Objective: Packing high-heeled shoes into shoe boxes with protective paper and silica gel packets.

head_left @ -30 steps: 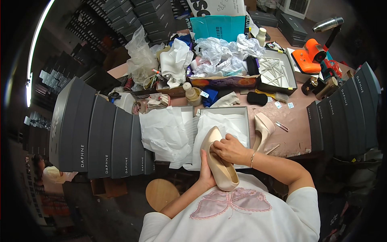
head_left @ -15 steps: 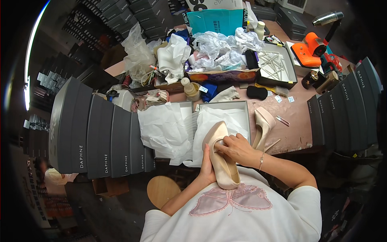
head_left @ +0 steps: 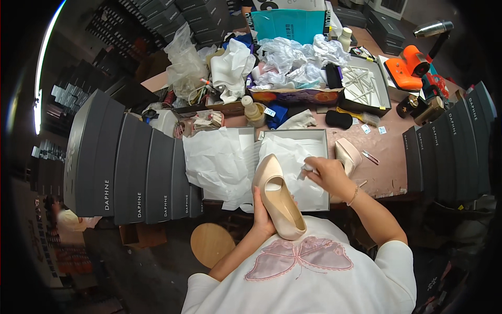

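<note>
My left hand (head_left: pixel 263 215) grips a beige high-heeled shoe (head_left: pixel 277 196) from below, toe pointing away, held above the near table edge. My right hand (head_left: pixel 327 175) is to the right of the shoe, pinching a small white wad (head_left: pixel 308 168) over the open shoe box (head_left: pixel 320 137) lined with white tissue paper (head_left: pixel 287 157). The matching beige shoe (head_left: pixel 348 155) stands on the table just right of the box.
Rows of dark grey shoe boxes (head_left: pixel 130 167) stand at left and more grey boxes (head_left: pixel 449 149) at right. Crumpled tissue (head_left: pixel 219 159) lies left of the box. The far table holds bags, a glue bottle (head_left: pixel 252 111), a tray (head_left: pixel 363 86), an orange tool (head_left: pixel 410 65). A round wooden stool (head_left: pixel 212 243) sits below.
My right hand has lifted off the shoe and moved right, over the box, with a small white wad. The shoe stays in my left hand, raised slightly.
</note>
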A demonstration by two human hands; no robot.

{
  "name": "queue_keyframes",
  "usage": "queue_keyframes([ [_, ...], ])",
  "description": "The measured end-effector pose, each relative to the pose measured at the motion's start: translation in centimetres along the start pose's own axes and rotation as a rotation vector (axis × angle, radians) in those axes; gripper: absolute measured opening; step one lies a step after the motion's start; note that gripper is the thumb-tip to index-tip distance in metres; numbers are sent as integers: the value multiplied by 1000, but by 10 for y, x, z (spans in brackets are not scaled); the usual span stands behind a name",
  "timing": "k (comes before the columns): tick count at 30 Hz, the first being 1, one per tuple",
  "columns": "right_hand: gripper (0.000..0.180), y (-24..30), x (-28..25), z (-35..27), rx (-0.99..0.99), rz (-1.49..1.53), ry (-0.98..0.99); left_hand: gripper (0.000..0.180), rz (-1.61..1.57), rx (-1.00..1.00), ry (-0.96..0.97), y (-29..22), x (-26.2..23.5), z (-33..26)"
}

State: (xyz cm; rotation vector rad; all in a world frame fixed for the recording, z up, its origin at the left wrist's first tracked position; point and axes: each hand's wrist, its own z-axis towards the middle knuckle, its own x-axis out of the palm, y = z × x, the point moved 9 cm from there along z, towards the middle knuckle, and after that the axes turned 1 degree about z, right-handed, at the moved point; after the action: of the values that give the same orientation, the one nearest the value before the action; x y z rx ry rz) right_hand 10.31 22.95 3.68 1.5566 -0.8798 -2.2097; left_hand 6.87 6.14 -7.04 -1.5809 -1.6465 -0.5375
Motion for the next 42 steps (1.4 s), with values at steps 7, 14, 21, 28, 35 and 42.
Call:
queue_keyframes([
  [7, 14, 59, 92, 1, -362, -373, 269, 79, 104, 71, -21, 5, 18, -5],
  [14, 15, 66, 63, -12, -354, -241, 148, 80, 99, 138, -83, -1, -6, -3],
  [21, 12, 59, 79, -9, -321, -327, 103, 79, 112, 87, -59, 8, 5, 3],
  [28, 11, 55, 101, -4, -316, -317, 171, 79, 120, 100, -79, 7, 3, 0],
  [35, 45, -17, 15, -8, 135, -453, 39, 81, 124, 235, -123, -30, -4, 3],
  [42, 61, 40, 79, 21, 599, 2140, -79, 85, 867, 829, 184, -52, 2, 22],
])
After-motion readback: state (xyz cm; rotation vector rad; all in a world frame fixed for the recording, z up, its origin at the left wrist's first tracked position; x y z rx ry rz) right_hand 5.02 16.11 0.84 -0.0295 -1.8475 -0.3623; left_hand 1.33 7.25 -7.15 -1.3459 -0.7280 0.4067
